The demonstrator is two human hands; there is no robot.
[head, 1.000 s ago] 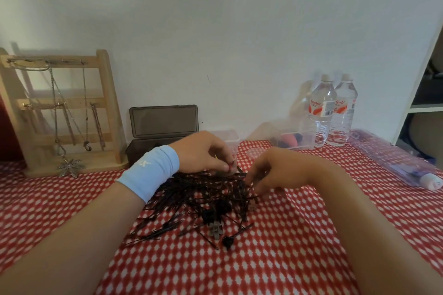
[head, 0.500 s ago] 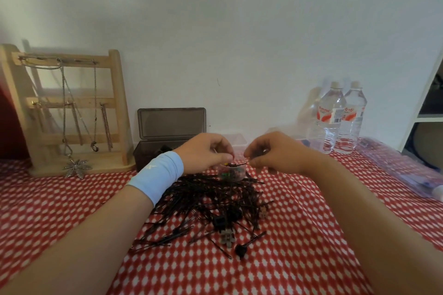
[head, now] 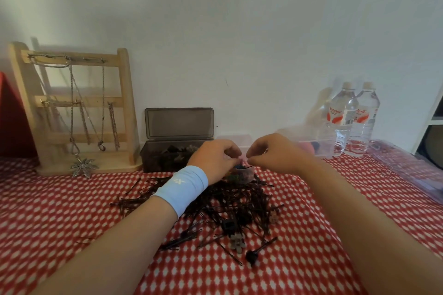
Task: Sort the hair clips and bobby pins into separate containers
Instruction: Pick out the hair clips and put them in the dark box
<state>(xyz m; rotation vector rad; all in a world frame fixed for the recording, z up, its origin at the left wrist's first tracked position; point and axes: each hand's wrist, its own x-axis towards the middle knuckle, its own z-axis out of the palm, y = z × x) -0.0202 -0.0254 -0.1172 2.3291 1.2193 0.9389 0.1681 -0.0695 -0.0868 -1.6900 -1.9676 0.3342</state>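
Our right grip (head: 275, 154) pinches a thin black bobby pin (head: 249, 166) over the small clear cup (head: 245, 175) at the frame centre. Our left grip (head: 214, 159) curls close beside it; we cannot tell whether it holds anything. Below them, the pin pile (head: 235, 201) lies on the worktop (head: 72, 211).

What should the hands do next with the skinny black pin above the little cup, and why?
Probably the right hand should let the thin dark pin drop into the small clear cup. It pinches the pin just over the rim, the left hand curls beside the cup, and a pile of pins lies unsorted below.
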